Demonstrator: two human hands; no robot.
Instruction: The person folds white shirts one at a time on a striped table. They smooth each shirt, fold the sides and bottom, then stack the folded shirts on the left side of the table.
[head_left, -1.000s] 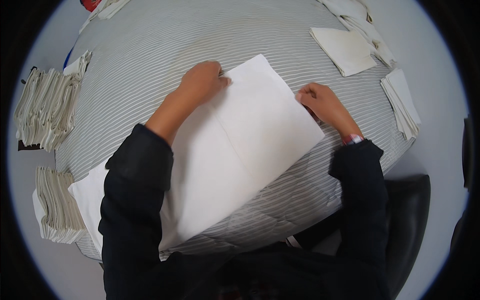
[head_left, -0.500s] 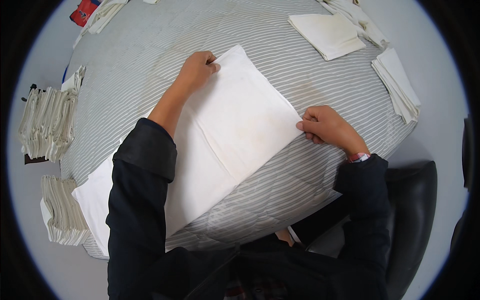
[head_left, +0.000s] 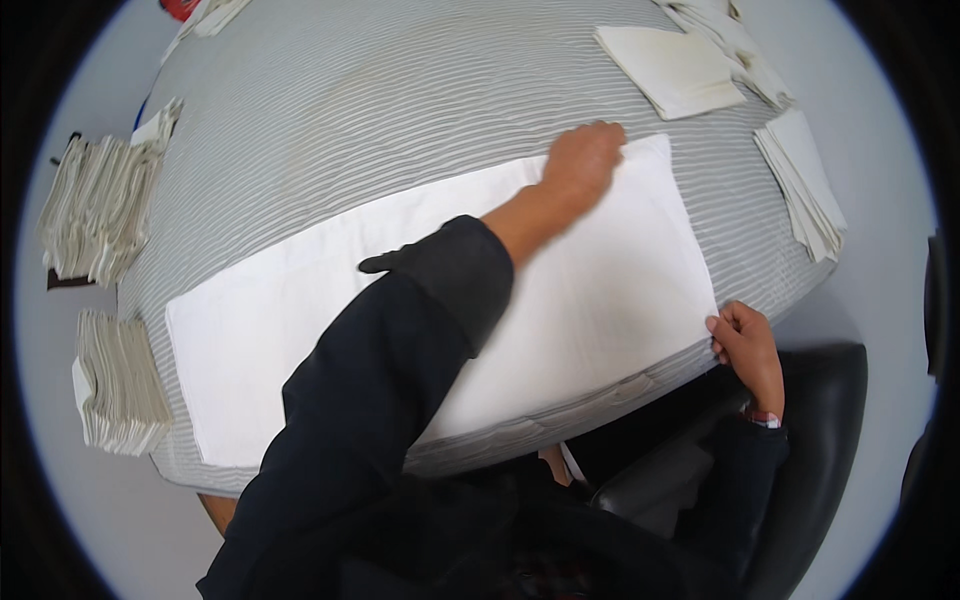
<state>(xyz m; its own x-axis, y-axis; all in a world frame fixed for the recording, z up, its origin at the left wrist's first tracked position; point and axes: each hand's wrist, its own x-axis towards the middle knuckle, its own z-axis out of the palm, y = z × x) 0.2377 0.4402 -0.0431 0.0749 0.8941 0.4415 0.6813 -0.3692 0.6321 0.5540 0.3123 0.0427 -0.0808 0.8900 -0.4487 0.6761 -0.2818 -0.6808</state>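
Observation:
A long white cloth (head_left: 590, 290), folded to a rectangle, lies slanting across the striped padded table. Its short edge at the right runs between my two hands. My left hand (head_left: 585, 165) reaches across the cloth to its far edge, a little left of the far right corner. The fingers there are curled down on the edge, with their tips partly hidden. Lower down, my right hand (head_left: 745, 340) pinches the near right corner between thumb and fingers. My left sleeve covers part of the cloth's middle.
The table has a striped cover (head_left: 350, 120). At its left edge stand a tall stack of folded cloths (head_left: 100, 205) and another stack (head_left: 120, 385). Folded cloths (head_left: 675, 70) and a fanned pile (head_left: 800, 185) lie at the far right. A black chair (head_left: 820, 430) is at right.
The cloth has turned and shifted right, so its length now runs more across the table. My left hand has moved far to the right, my right hand right and nearer.

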